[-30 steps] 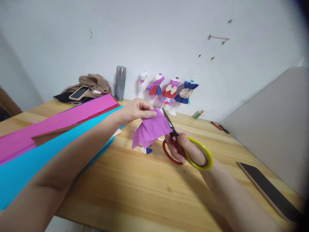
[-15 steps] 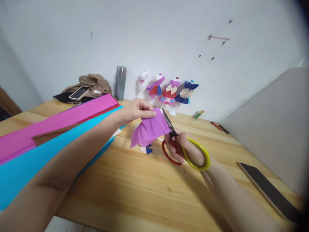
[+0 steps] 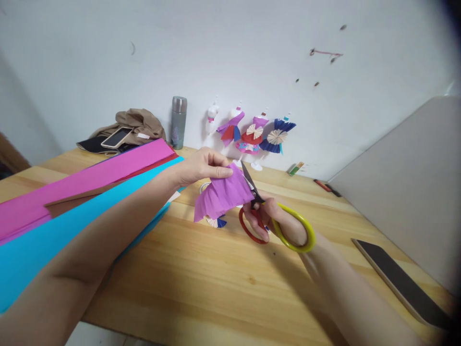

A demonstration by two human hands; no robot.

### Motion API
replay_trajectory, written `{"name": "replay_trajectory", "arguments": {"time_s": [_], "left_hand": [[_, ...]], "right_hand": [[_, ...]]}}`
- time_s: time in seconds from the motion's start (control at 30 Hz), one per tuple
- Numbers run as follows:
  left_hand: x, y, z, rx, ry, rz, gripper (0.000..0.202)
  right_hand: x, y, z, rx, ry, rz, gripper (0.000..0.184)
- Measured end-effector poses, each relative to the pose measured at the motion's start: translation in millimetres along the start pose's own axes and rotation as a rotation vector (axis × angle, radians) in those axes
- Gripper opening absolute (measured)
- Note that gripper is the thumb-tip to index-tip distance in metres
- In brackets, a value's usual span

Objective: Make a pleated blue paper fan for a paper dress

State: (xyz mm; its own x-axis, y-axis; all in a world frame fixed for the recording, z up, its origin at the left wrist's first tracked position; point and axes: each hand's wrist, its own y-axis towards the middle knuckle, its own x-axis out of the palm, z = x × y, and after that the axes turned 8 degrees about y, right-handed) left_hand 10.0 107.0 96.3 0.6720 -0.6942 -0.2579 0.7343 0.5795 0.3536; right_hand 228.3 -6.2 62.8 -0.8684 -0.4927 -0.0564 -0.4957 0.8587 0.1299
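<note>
My left hand (image 3: 207, 166) pinches the upper edge of a piece of purple crepe paper (image 3: 225, 194), which hangs in soft folds above the table. Scissors (image 3: 256, 196) with one yellow and one red handle loop are in my right hand (image 3: 277, 218), thumb through the yellow loop and fingers through the red. Their blades lie partly apart at the paper's right edge. Beneath the paper, a small cream and blue pleated paper piece (image 3: 217, 222) rests on the table, partly covered.
Pink (image 3: 118, 166) and blue paper sheets (image 3: 65, 235) lie at left under my forearm. Along the wall stand a thermos (image 3: 178, 122) and several small dress forms, one in a navy paper dress (image 3: 279, 137). A dark tablet-like slab (image 3: 399, 283) lies right; a phone (image 3: 117, 138) rests by brown cloth (image 3: 139, 122).
The scissors' handle loops have spread slightly apart and the blades are a little wider at the paper's edge. My left hand keeps its pinch. The whole view has shifted slightly.
</note>
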Motion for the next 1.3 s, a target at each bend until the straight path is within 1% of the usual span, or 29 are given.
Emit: {"name": "replay_trajectory", "arguments": {"time_s": [0.13,0.33,0.5,0.67,0.8,1.0,1.13,1.3], "left_hand": [[0.7,0,-2,0.000,0.012,0.004,0.035],[-0.5,-1,-1,-0.013,-0.028,-0.012,0.039],[0.1,-1,0,-0.008,-0.027,-0.017,0.040],[4.9,-1,-1,-0.002,0.016,-0.028,0.042],[7.8,0,-2,-0.004,-0.008,-0.024,0.042],[7.0,1,-4,-0.003,-0.071,0.003,0.039],[6.7,2,-5,0.025,-0.052,0.033,0.037],[8.2,2,-3,-0.003,-0.044,0.055,0.038]], "right_hand": [[-1,1,0,0.003,0.039,-0.016,0.052],[2,2,-7,-0.015,0.152,-0.043,0.046],[1,-2,-6,0.039,0.118,-0.047,0.048],[0,-4,-4,0.033,0.087,-0.068,0.054],[3,-1,-4,0.020,0.101,-0.090,0.054],[7,6,-7,-0.052,0.180,-0.030,0.050],[8,7,-9,-0.038,0.165,-0.028,0.051],[9,7,-7,-0.051,0.149,0.006,0.053]]}}
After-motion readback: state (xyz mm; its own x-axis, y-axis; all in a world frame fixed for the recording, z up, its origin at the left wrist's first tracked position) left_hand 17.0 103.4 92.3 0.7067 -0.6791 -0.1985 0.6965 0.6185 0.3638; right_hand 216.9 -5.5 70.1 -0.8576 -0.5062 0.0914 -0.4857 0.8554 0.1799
